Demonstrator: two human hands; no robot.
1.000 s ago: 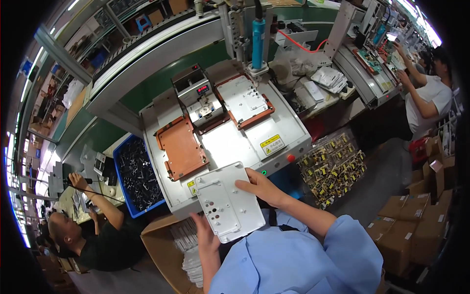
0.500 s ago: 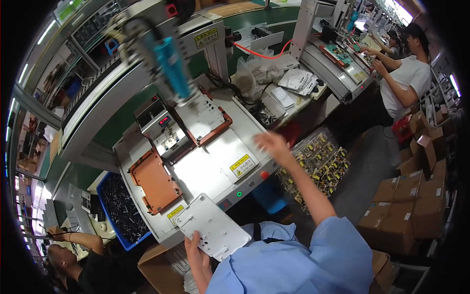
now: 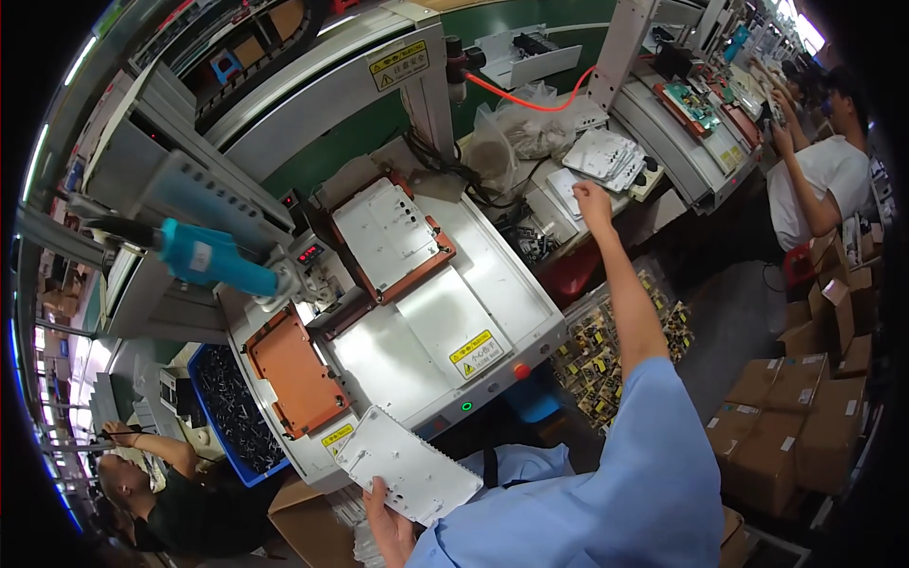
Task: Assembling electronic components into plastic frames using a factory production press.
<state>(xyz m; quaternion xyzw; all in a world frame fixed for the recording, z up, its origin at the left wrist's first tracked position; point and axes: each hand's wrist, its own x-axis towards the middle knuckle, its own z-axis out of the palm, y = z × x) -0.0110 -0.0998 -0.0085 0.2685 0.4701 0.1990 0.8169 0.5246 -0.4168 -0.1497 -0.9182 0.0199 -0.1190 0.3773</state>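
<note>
My left hand (image 3: 386, 519) grips the lower left edge of a white plastic panel (image 3: 407, 466), thumb on its upper face. The panel has small posts and dark holes and is tilted in front of my body. My right hand (image 3: 593, 204) is stretched out to the far right with its fingers curled, at the edge of a flat white piece (image 3: 562, 186). Whatever its fingertips hold is hidden. Just beyond it lies a stack of white panels (image 3: 602, 157). Another white panel (image 3: 388, 232) sits in the right orange-brown fixture of the machine; the left fixture (image 3: 295, 374) holds no panel.
A teal screwdriver head (image 3: 213, 260) hangs over the screw feeder (image 3: 327, 284). A red button (image 3: 521, 371) stands on the machine's front edge. A blue bin (image 3: 248, 470) of dark parts is at left. Cardboard boxes (image 3: 757, 426) stand at right. Co-workers sit on both sides.
My right hand has moved from beside the machine out to the far-right white pieces. The teal screwdriver head has swung left, off the right fixture. My left hand still holds the panel.
</note>
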